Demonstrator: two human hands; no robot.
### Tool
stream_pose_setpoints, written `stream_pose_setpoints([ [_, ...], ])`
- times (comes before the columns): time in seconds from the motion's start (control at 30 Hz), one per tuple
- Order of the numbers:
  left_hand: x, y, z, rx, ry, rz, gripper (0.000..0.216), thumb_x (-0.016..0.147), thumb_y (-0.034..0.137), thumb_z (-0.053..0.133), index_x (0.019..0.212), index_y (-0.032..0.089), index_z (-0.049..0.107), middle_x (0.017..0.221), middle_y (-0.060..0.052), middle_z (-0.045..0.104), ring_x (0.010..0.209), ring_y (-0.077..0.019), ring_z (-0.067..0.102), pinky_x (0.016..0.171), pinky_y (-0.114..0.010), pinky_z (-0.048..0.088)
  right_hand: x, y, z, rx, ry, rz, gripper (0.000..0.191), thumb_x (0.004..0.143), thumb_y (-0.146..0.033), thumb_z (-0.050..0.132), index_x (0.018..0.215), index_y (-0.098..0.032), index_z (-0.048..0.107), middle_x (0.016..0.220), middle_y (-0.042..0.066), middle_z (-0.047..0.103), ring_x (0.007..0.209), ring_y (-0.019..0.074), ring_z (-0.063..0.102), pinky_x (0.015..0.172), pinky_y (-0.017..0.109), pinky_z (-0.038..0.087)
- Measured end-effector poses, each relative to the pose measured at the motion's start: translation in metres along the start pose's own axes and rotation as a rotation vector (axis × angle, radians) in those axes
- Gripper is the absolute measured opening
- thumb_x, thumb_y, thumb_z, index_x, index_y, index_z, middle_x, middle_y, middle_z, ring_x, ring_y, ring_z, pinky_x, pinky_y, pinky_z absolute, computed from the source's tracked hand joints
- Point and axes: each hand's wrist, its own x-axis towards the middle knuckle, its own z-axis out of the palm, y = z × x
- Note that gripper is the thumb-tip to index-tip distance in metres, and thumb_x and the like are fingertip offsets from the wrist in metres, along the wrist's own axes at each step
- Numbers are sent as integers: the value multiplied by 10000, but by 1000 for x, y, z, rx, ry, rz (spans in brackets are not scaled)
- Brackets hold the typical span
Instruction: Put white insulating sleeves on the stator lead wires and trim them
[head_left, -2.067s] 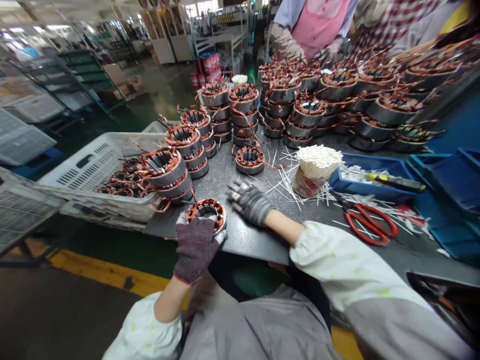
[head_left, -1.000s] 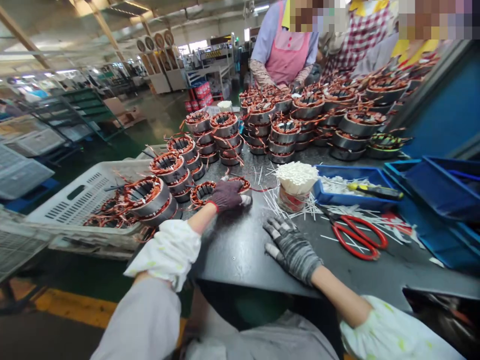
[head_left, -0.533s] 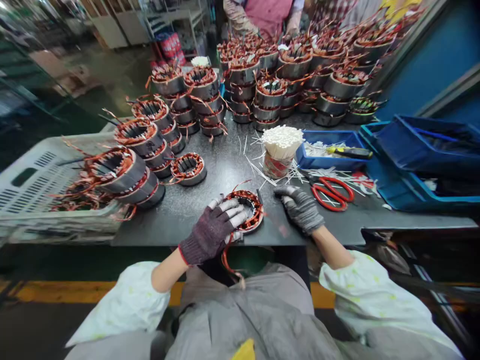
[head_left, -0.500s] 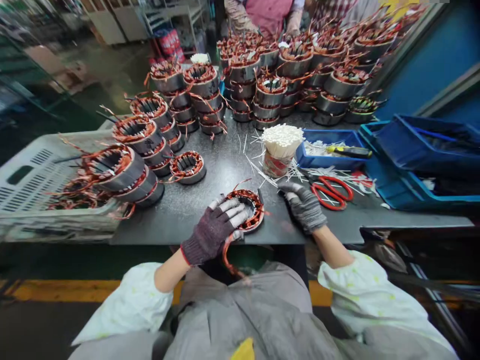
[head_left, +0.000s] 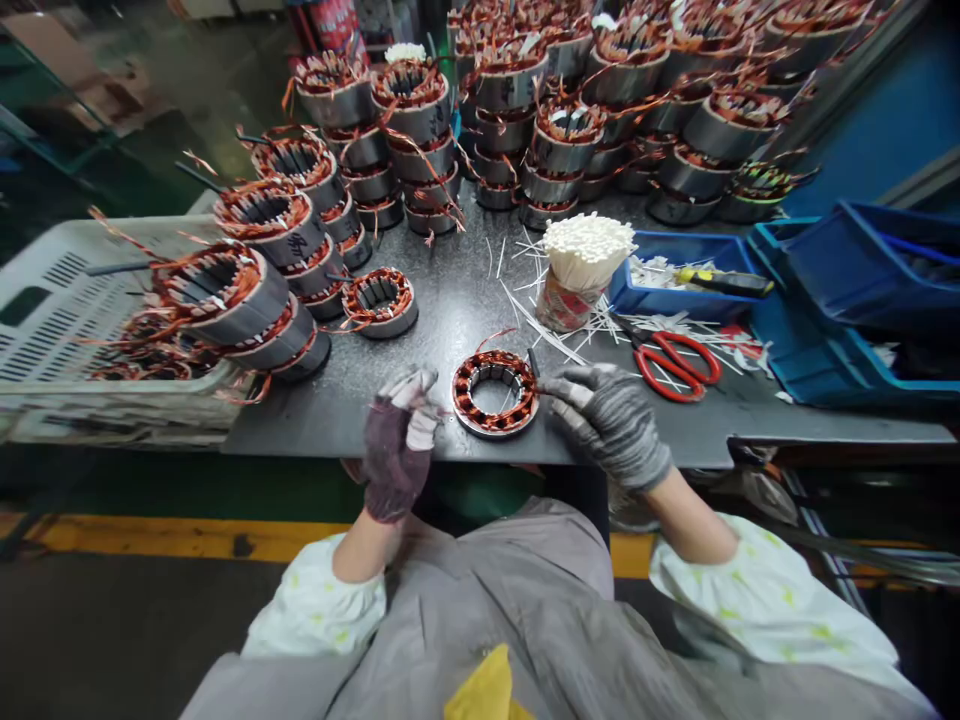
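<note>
A flat stator ring (head_left: 495, 392) with copper windings lies on the dark table (head_left: 450, 320) near its front edge. My left hand (head_left: 397, 440), in a purple glove, hovers just left of the ring. Its fingers are bunched together and slightly smeared, and I cannot make out what, if anything, is in them. My right hand (head_left: 611, 420), in a grey glove, lies on the table at the ring's right side, fingers stretched out, with the fingertips touching the ring's rim. A second single stator (head_left: 379, 300) sits farther back on the left.
Stacks of stators (head_left: 420, 120) fill the back and left of the table. A white slotted crate (head_left: 67, 270) stands at the left. A cup of white sticks (head_left: 581, 265), red scissors (head_left: 675, 360), a yellow-handled screwdriver (head_left: 720, 282) and blue trays (head_left: 847, 290) lie to the right.
My left hand has come off the top of the ring and pulled back to its left side. My right hand has moved in against the ring's right rim. The view tilted downward.
</note>
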Motion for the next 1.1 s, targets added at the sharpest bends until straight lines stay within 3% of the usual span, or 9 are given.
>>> stream_pose_setpoints([
  [0.1, -19, 19, -13, 245, -320, 374, 190, 955, 311, 555, 1014, 239, 721, 995, -32, 765, 1072, -195, 675, 1095, -417, 451, 18, -23, -17, -32, -121, -144, 371, 991, -386, 537, 1284, -208, 679, 1305, 126, 668, 1100, 286, 596, 960, 446, 430],
  [0.17, -23, 32, -10, 354, -561, 698, 196, 974, 270, 523, 1063, 237, 695, 1013, -15, 770, 1071, -171, 678, 1110, -408, 439, 34, -36, -19, -16, -274, -227, 364, 984, -398, 541, 1232, -186, 701, 1241, 136, 692, 1049, 288, 596, 914, 439, 433],
  [0.23, -17, 39, -4, 430, -587, 869, 227, 969, 240, 560, 1174, 242, 656, 1146, -16, 755, 1208, -174, 631, 1176, -423, 376, 46, -41, -15, 14, -385, -260, 337, 967, -404, 558, 1124, -165, 738, 1116, 143, 719, 972, 285, 596, 858, 423, 432],
  [0.37, 15, 23, 4, 585, -445, 740, 365, 962, 307, 615, 1319, 233, 586, 1292, -62, 698, 1349, -232, 542, 1220, -495, 307, 62, -32, -7, 216, -426, -221, 257, 908, -387, 653, 1030, -185, 757, 942, 84, 724, 842, 224, 592, 789, 355, 415],
  [0.57, 41, 2, 7, 507, -597, 547, 350, 977, 402, 570, 1274, 226, 626, 1244, -46, 716, 1311, -221, 568, 1238, -501, 289, 79, -24, -7, 371, -574, -134, 113, 805, -280, 777, 871, -190, 764, 725, -6, 672, 671, 147, 545, 691, 290, 380],
  [0.8, 39, 6, 20, 655, -471, 654, 296, 986, 261, 512, 1236, 203, 660, 1208, -82, 728, 1231, -269, 608, 1113, -533, 412, 55, -27, 8, 183, -106, -172, 211, 945, -388, 637, 1014, -248, 779, 1068, 68, 740, 983, 250, 598, 916, 418, 424],
  [0.9, 38, 7, 27, 752, -431, 680, 269, 959, 238, 544, 1185, 213, 687, 1137, -84, 748, 1145, -284, 648, 1014, -522, 470, 54, 8, 13, 290, 204, 110, 231, 946, -400, 610, 935, -229, 765, 989, 62, 741, 953, 232, 638, 917, 404, 477],
  [1.0, 31, 10, 30, 808, -377, 705, 276, 935, 208, 551, 1174, 224, 688, 1159, -80, 743, 1197, -319, 620, 1081, -603, 404, 72, 57, 7, 362, 580, 515, 281, 952, -402, 544, 865, -196, 715, 854, 52, 720, 852, 212, 649, 869, 390, 523],
  [1.1, 24, 11, 28, 799, -395, 747, 321, 917, 173, 512, 1194, 206, 672, 1172, -103, 731, 1223, -334, 600, 1128, -648, 345, 101, 91, -5, 389, 595, 641, 286, 980, -391, 510, 1001, -173, 695, 973, 66, 730, 938, 205, 650, 924, 396, 527],
])
